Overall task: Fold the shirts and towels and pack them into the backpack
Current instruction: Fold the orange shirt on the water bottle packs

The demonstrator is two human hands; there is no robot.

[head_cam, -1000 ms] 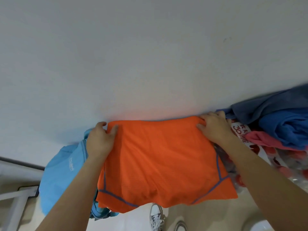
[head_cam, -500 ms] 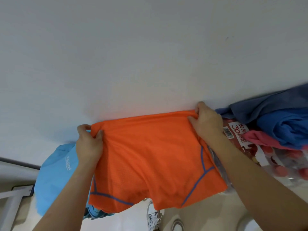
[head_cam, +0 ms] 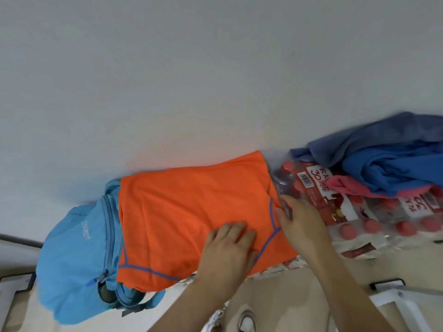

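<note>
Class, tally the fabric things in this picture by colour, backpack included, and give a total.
Orange: 1, the orange shirt
Light blue: 1, the light blue backpack
Bright blue: 1, the bright blue cloth
Grey-blue: 1, the grey-blue cloth
Pink: 1, the pink cloth
Total: 5

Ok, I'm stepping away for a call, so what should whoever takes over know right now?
Left hand rests flat on the orange shirt.
Right hand touches the shirt's right edge; its grip is unclear.
The shirt lies partly folded, its left edge over the blue backpack; the backpack's inside is not visible.
Left to do: finish this fold, pack it, then fold and pack the blue and pink pile lying on the bottle pack.
</note>
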